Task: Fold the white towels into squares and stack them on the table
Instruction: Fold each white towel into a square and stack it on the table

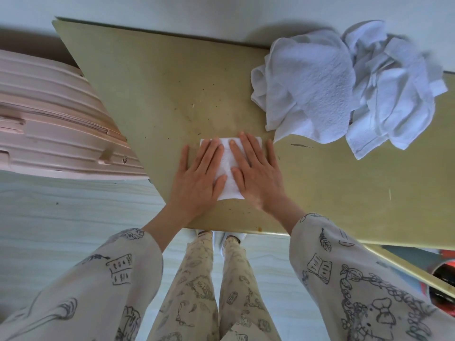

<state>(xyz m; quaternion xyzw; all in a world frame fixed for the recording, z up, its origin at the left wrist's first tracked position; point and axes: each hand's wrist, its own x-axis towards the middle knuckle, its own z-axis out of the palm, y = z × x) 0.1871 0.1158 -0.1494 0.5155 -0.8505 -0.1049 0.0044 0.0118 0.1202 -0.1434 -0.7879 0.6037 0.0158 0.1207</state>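
Note:
A small folded white towel [227, 168] lies flat near the front edge of the olive-green table [152, 89]. My left hand [199, 175] presses on its left half with straight fingers. My right hand [256, 171] lies flat on its right half, fingers spread. Only a strip of the towel shows between the two hands. A heap of crumpled white towels [344, 87] sits at the back right of the table, apart from both hands.
A pink ribbed suitcase [54, 124] stands left of the table, close to its edge. A wall runs along the table's far side. An orange and black object [443, 279] sits low at the right, under the table edge. Pale floor lies below me.

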